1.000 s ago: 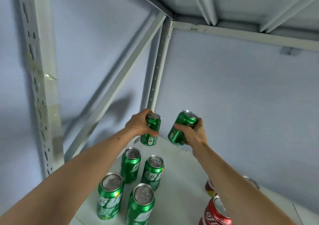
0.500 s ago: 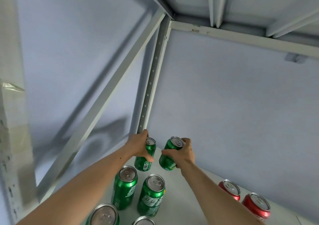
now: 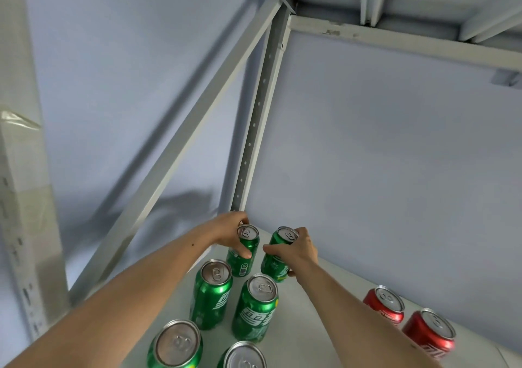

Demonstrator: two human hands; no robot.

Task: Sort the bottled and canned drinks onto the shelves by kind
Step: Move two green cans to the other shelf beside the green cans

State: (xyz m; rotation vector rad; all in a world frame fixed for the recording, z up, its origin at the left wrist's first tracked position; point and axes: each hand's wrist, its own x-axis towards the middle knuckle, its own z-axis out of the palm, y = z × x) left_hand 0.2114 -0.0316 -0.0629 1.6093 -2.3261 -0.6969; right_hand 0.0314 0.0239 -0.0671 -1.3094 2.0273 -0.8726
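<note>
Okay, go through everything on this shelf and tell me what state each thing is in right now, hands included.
Left hand: grips the back left green can, upright.
Right hand: grips the back right green can, tilted.
Four front green cans: upright, unopened, untouched.
Two red cans: upright, unopened, apart on the right.
Shelf: holds all cans.

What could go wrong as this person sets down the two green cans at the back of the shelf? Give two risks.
The right hand holds its green can tilted; released like that, it might topple. The left hand sets its can close behind the front green cans, which either forearm could knock over on the way out.
</note>
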